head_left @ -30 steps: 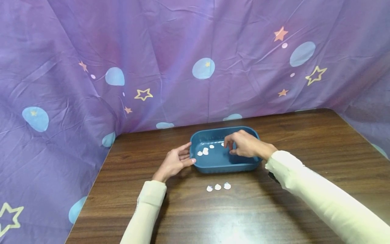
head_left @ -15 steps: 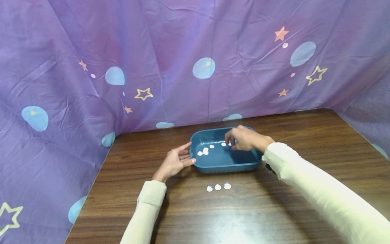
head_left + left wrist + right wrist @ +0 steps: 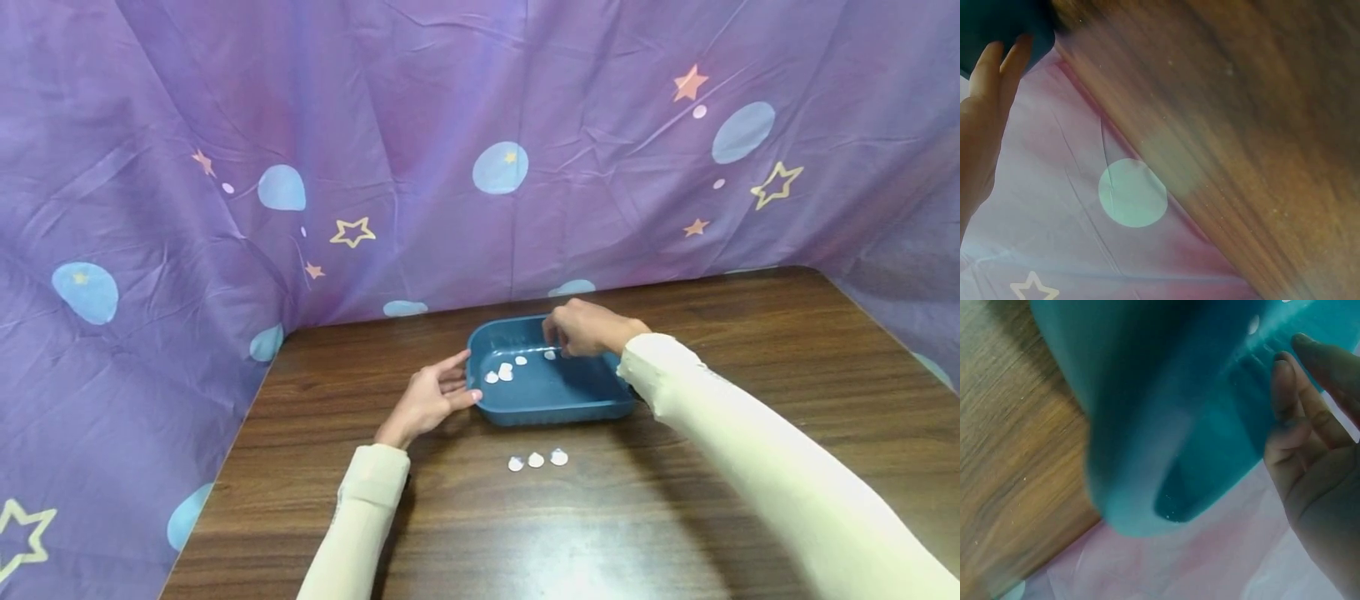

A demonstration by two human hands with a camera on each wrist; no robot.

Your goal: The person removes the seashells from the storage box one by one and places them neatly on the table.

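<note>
While my left hand [image 3: 426,402], fingers nearly straight, steadies the tub [image 3: 540,393] at nine o'clock, my half-curled right hand [image 3: 587,327], seemingly empty, hovers toward its one o'clock near a white piece [image 3: 550,356]. Arranging pieces seems underway; next calls for a precise pinch.

A blue, round-cornered tray [image 3: 558,410] is set upright, its left end touched by the left hand [image 3: 426,402]. Small white pieces [image 3: 506,373] are scattered across its floor, some clustered leftward. The right hand [image 3: 588,327] is held over the far side, fingers bent; whether anything is pinched cannot be told. Three similar pieces [image 3: 536,460] are lined up outside, nearside.
</note>
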